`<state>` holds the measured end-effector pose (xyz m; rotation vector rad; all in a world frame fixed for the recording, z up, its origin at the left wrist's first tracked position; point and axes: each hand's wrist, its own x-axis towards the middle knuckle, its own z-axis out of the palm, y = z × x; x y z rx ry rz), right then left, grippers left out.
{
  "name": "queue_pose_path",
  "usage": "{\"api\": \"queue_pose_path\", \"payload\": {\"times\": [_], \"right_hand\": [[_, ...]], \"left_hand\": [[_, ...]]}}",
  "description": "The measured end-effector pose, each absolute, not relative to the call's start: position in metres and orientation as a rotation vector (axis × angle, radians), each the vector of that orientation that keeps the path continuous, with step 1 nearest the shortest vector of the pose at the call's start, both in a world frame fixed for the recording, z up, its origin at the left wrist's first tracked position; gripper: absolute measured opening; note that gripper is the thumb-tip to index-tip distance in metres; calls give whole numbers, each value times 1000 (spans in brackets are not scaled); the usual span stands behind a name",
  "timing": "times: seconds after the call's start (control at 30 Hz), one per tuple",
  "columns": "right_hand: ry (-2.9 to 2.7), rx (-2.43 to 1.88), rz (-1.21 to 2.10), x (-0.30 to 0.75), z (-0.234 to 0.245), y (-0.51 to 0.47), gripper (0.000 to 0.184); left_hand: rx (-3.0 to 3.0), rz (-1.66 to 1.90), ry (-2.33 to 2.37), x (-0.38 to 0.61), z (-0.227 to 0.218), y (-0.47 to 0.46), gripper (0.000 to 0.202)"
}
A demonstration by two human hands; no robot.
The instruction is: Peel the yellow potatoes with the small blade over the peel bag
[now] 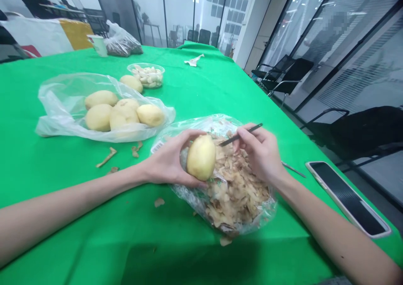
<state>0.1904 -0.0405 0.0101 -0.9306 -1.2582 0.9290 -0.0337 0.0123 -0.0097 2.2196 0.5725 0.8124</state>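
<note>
My left hand is wrapped round a pale yellow peeled potato, thumb below and fingers above. In my right hand, a slim dark tool is pinched, its tip pointing left toward the potato but apart from it. Its exact kind cannot be made out. Beneath both hands lies a clear plastic bag spread open, heaped with brown peelings. To the left, a translucent bag holds several pale potatoes.
Another potato rests beside a clear tub of whitish pieces. Farther back stand a paper cup and a tied bag. A phone and a thin metal rod lie on the green cloth at right.
</note>
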Motion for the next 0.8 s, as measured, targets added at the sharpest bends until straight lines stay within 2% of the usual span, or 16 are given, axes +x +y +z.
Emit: {"api": "queue_pose_path", "payload": {"times": [0.23, 0.3, 0.43, 0.63, 0.8], "right_hand": [[-1330, -748, 1754, 186, 13, -47, 29], [-1315, -795, 1700, 185, 13, -47, 33], [-1163, -759, 1293, 187, 16, -45, 25], [-1300, -716, 1611, 187, 16, -48, 37], [-1203, -726, 1294, 188, 15, -44, 35]], "left_hand": [[2380, 713, 467, -32, -7, 12, 93], [2396, 730, 446, -32, -7, 12, 94], [2405, 727, 502, -32, -10, 13, 98], [2351, 731, 544, -32, -14, 14, 105], [2367, 689, 559, -32, -11, 15, 102]]}}
